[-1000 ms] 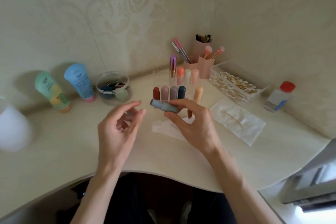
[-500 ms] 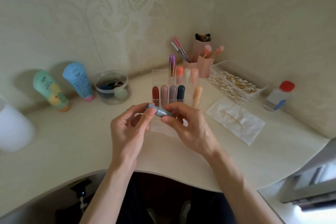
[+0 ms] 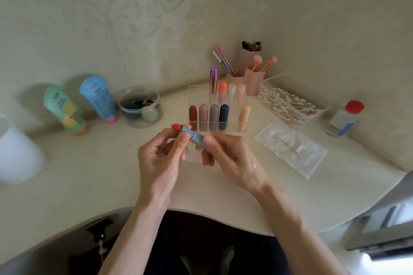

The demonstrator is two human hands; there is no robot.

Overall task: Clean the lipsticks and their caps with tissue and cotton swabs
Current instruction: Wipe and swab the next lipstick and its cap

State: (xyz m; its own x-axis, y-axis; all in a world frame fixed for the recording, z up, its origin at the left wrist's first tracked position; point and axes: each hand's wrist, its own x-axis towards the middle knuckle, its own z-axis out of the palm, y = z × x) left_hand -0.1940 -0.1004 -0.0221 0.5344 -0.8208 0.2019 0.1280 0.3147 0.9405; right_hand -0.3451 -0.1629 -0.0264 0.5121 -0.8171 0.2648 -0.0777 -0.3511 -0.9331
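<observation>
Head camera view: the print on the green tube (image 3: 63,109) and the blue tube (image 3: 98,98) is too small for me to read, and so is the blue label on the red-capped bottle (image 3: 344,118). A blurred white object (image 3: 15,152) is cut off at the left edge.

My left hand (image 3: 158,158) pinches the upper end of the grey lipstick (image 3: 190,135) between thumb and forefinger, just below its bare red tip. My right hand (image 3: 232,158) grips the lower end with curled fingers. I hold it above the desk (image 3: 89,174), in front of the clear rack (image 3: 232,116). I cannot see its cap. My hands partly hide a tissue (image 3: 192,157) beneath them.

The rack holds nine capped lipsticks (image 3: 214,116) upright in two rows. A round clear tub (image 3: 134,121) holds sponges (image 3: 149,114), a clear box (image 3: 266,83) holds cotton swabs (image 3: 288,105), and pink cups (image 3: 253,83) hold brushes (image 3: 257,60). One swab (image 3: 289,147) lies on a second tissue (image 3: 308,161) to the right.
</observation>
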